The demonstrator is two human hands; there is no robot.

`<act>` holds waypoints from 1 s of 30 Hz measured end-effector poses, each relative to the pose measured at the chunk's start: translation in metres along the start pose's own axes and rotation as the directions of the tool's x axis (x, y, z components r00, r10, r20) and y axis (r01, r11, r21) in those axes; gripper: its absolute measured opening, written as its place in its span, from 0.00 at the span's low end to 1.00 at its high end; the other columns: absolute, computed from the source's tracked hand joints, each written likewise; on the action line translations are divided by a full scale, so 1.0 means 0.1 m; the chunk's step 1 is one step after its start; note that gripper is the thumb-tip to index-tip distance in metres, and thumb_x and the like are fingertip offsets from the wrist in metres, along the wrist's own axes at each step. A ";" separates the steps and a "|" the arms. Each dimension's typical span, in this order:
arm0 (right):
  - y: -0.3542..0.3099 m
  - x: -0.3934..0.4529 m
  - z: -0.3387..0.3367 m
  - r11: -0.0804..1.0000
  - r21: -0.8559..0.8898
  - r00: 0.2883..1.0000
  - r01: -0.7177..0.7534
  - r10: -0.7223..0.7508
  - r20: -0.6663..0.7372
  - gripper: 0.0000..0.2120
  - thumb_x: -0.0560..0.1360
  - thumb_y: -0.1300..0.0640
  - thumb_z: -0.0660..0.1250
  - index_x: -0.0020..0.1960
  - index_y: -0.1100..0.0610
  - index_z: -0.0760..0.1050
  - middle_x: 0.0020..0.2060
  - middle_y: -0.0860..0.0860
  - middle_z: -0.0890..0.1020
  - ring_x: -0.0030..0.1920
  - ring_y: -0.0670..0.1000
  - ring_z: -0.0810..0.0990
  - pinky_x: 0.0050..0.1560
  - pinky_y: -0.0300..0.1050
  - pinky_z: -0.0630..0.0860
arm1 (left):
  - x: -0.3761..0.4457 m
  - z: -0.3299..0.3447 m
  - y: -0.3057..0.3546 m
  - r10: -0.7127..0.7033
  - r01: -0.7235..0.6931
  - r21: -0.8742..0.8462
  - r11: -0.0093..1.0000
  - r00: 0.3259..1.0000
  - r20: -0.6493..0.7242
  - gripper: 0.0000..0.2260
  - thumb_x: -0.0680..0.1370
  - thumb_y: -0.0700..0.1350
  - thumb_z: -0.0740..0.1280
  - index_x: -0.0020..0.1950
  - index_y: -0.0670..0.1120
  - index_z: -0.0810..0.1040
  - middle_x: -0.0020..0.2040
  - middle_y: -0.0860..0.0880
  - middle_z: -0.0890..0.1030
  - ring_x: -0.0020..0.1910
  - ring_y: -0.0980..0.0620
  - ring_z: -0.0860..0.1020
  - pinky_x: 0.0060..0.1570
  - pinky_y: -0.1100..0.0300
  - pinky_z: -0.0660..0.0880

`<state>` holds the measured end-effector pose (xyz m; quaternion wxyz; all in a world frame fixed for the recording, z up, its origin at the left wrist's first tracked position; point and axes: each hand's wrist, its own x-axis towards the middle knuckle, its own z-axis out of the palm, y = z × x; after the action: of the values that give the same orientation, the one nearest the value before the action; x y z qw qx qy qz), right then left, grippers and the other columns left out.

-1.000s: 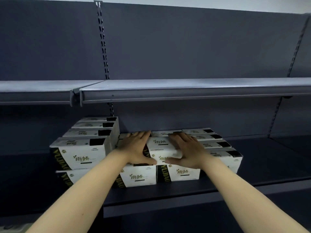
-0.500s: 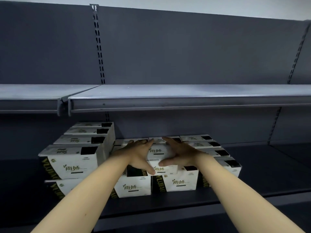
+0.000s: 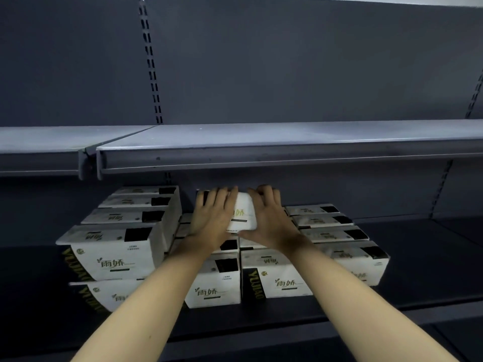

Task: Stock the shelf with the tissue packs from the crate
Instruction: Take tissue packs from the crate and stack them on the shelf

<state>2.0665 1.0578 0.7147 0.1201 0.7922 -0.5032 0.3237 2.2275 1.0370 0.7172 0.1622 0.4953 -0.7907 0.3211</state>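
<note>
White tissue packs with green lettering stand in rows on the dark lower shelf [image 3: 418,262]. The left row [image 3: 115,253] is two layers high; the middle row [image 3: 213,286] and right row [image 3: 277,273] are one layer. At the back, above the middle row, both hands hold one tissue pack [image 3: 241,212] between them. My left hand [image 3: 213,218] lies over its left part with the fingertips at the top edge. My right hand [image 3: 266,218] covers its right part, fingertips curled over the top and thumb along the bottom edge. No crate is in view.
A grey upper shelf [image 3: 287,142] juts out just above the hands, leaving little headroom. The dark back panel carries slotted uprights [image 3: 151,61]. The lower shelf runs on bare to the right of the packs.
Both hands have carried the pack up and back, from the front of the middle row toward the rear wall. The view has tilted slightly upward.
</note>
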 end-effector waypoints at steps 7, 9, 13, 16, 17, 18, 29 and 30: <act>-0.04 0.30 0.43 1.000 -0.008 0.997 -0.010 0.009 -0.073 0.41 0.59 0.54 0.78 0.67 0.65 0.66 0.60 0.61 0.69 0.59 0.55 0.60 0.51 0.48 0.74 | 0.09 0.35 -0.10 -0.158 0.157 0.024 0.987 0.987 0.014 0.52 0.45 0.46 0.83 0.67 0.41 0.68 0.55 0.41 0.78 0.53 0.41 0.77 0.48 0.46 0.75; 0.01 0.36 0.54 1.000 -0.016 0.997 -0.016 0.014 -0.074 0.42 0.56 0.53 0.80 0.65 0.65 0.68 0.57 0.61 0.71 0.57 0.55 0.61 0.46 0.47 0.77 | 0.13 0.48 -0.15 -0.151 0.152 0.019 0.988 0.988 -0.005 0.48 0.50 0.47 0.83 0.66 0.42 0.66 0.55 0.42 0.78 0.52 0.41 0.78 0.48 0.47 0.75; 0.08 0.46 0.75 1.000 -0.022 0.999 0.002 -0.003 -0.046 0.41 0.60 0.54 0.78 0.67 0.64 0.66 0.59 0.61 0.69 0.59 0.56 0.61 0.55 0.48 0.73 | 0.19 0.67 -0.18 -0.147 0.147 0.030 0.989 0.989 -0.002 0.44 0.51 0.46 0.82 0.64 0.42 0.72 0.54 0.42 0.79 0.52 0.41 0.78 0.48 0.47 0.75; 0.11 0.50 0.84 0.997 -0.071 0.998 0.014 -0.019 -0.058 0.41 0.58 0.53 0.80 0.65 0.64 0.68 0.57 0.60 0.70 0.56 0.55 0.62 0.57 0.48 0.73 | 0.22 0.76 -0.19 -0.160 0.162 0.041 0.986 0.986 -0.054 0.38 0.54 0.41 0.79 0.62 0.43 0.71 0.52 0.43 0.79 0.51 0.42 0.78 0.50 0.49 0.67; 0.11 0.53 0.87 0.996 -0.092 0.998 0.015 -0.021 -0.067 0.41 0.55 0.52 0.81 0.63 0.64 0.69 0.55 0.60 0.72 0.54 0.54 0.62 0.55 0.49 0.75 | 0.23 0.78 -0.21 -0.167 0.170 0.044 0.984 0.984 -0.069 0.37 0.55 0.40 0.78 0.62 0.43 0.69 0.52 0.43 0.79 0.51 0.42 0.78 0.50 0.49 0.66; 0.10 0.55 0.88 0.994 -0.104 0.996 0.020 -0.028 -0.079 0.41 0.53 0.51 0.82 0.60 0.64 0.71 0.53 0.60 0.73 0.53 0.54 0.63 0.53 0.49 0.77 | 0.24 0.81 -0.22 -0.177 0.181 0.050 0.982 0.981 -0.076 0.36 0.57 0.40 0.77 0.61 0.44 0.67 0.52 0.44 0.79 0.51 0.43 0.78 0.50 0.49 0.67; 0.13 0.74 1.03 0.985 -0.142 0.995 0.095 -0.100 -0.026 0.36 0.58 0.54 0.81 0.60 0.68 0.73 0.52 0.63 0.75 0.52 0.60 0.71 0.52 0.54 0.76 | 0.29 0.91 -0.36 -0.263 0.256 0.178 0.950 0.965 0.013 0.33 0.56 0.44 0.78 0.61 0.47 0.77 0.55 0.45 0.78 0.54 0.45 0.77 0.51 0.49 0.74; 0.15 0.75 1.03 0.989 -0.112 0.995 0.097 -0.099 -0.009 0.35 0.63 0.55 0.78 0.64 0.67 0.69 0.56 0.63 0.73 0.56 0.61 0.70 0.57 0.53 0.74 | 0.29 0.92 -0.36 -0.271 0.263 0.180 0.948 0.962 0.023 0.34 0.55 0.43 0.78 0.61 0.47 0.77 0.55 0.45 0.78 0.55 0.44 0.77 0.52 0.48 0.75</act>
<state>2.1151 0.9435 0.6815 0.1835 0.8057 -0.4799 0.2947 2.2519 0.9445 0.6784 0.1413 0.6174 -0.6888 0.3527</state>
